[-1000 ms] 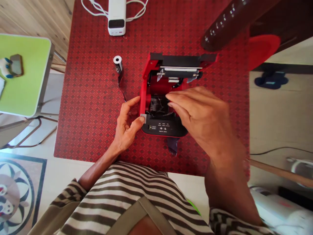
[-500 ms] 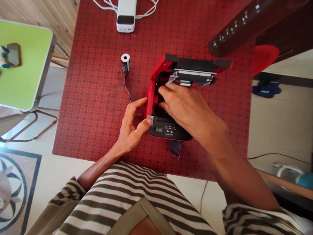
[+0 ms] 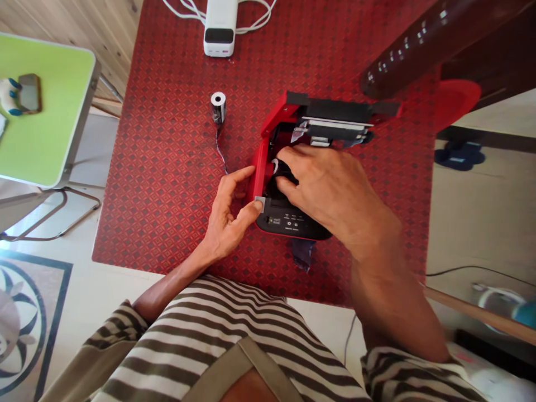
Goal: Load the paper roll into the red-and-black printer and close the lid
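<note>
A red and black printer (image 3: 288,219) sits on the red patterned tablecloth (image 3: 167,167) with its lid (image 3: 335,111) swung up and back. My left hand (image 3: 228,215) grips the printer's left front corner, thumb on one side and a finger on a grey tab. My right hand (image 3: 326,187) reaches into the open bay, its fingers curled around a dark roll (image 3: 281,167) with a white core end. Most of that roll is hidden by my fingers. A strip of dark film (image 3: 302,254) hangs out from under the printer's front.
A small spool (image 3: 218,106) with a dark trailing strip stands left of the printer. A white device (image 3: 220,27) with white cables lies at the far edge. A green side table (image 3: 46,117) stands to the left, a dark remote-like bar (image 3: 419,44) at upper right.
My right hand has gone from hovering over the printer's front down into the open bay and closed on the roll. The left hand has kept its grip on the corner.
</note>
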{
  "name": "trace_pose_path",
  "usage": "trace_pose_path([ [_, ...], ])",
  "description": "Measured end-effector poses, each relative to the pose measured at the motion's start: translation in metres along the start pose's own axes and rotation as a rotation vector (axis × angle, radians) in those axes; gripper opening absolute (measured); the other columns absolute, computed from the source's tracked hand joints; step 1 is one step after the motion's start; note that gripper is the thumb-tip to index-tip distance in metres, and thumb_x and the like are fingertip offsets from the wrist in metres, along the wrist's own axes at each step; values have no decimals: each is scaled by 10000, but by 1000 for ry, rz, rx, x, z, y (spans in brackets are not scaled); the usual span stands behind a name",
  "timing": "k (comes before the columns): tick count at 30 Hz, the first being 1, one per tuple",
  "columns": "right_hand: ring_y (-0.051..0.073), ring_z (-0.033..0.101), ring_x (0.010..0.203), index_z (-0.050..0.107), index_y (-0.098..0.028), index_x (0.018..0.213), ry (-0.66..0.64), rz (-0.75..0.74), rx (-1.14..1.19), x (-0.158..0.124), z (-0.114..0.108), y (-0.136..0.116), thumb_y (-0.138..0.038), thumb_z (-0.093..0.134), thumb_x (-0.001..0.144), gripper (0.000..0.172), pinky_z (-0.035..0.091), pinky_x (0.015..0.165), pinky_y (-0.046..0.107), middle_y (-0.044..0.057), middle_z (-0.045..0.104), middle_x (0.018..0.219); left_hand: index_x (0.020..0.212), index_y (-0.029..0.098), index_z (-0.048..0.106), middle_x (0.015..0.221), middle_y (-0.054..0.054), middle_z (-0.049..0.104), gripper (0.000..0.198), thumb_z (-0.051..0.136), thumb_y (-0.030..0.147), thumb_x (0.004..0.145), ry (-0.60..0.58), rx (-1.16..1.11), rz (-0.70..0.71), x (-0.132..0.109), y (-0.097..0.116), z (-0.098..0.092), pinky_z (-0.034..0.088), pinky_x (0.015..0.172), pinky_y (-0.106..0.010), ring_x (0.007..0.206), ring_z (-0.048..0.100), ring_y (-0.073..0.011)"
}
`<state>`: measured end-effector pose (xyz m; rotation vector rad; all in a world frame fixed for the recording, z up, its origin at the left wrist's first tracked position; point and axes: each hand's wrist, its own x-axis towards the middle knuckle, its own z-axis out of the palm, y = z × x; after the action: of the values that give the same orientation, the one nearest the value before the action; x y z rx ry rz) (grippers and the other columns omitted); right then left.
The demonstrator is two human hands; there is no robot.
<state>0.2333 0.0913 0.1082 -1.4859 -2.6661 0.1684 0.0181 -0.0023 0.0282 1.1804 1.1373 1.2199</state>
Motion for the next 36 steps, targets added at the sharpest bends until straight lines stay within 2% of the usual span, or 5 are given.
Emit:
trace_pose_path([
  [7, 359, 875, 1040, 824, -247, 1254, 70, -8, 18, -16, -17, -17, -132, 673, 1081, 257, 684, 910, 459, 144, 930, 1145, 1712, 347, 771, 1707, -139, 814, 654, 885, 687, 1164, 4, 8, 14, 1, -2, -1, 638, 1377, -654, 1556, 772, -410],
  [15, 335, 884, 920, 905, -330, 1250, 481, 197, 304, -72, -45, 5, -322, 869, 1023, 230, 755, 885, 528, 74, 974, 1153, 1727, 366, 762, 1725, -136, 811, 675, 861, 741, 1175, 18, 14, 33, 1, -9, -3, 670, 1326, -611, 1554, 794, -404],
  [23, 361, 815, 909, 732, -348, 1133, 957, 776, 490, -80, 53, 91, -500, 857, 1054, 213, 702, 817, 558, 154, 888, 1074, 1683, 379, 796, 1617, -107, 860, 596, 854, 711, 1191, 41, 31, 98, 5, -13, -4, 741, 1194, -540, 1424, 839, -365],
  [29, 321, 851, 949, 701, -324, 1185, 729, 741, 468, -71, 101, 63, -530, 867, 1025, 310, 728, 896, 536, 70, 901, 1093, 1664, 390, 819, 1611, -96, 879, 560, 850, 695, 1195, 55, 42, 121, 5, -10, -5, 747, 1214, -581, 1422, 848, -375],
  [36, 306, 892, 958, 749, -344, 1189, 535, 542, 650, -77, 96, 53, -577, 922, 993, 351, 752, 909, 500, 46, 935, 1119, 1681, 400, 800, 1583, -88, 905, 554, 835, 695, 1213, 4, 54, 144, 8, -7, -10, 750, 1264, -615, 1470, 868, -386],
])
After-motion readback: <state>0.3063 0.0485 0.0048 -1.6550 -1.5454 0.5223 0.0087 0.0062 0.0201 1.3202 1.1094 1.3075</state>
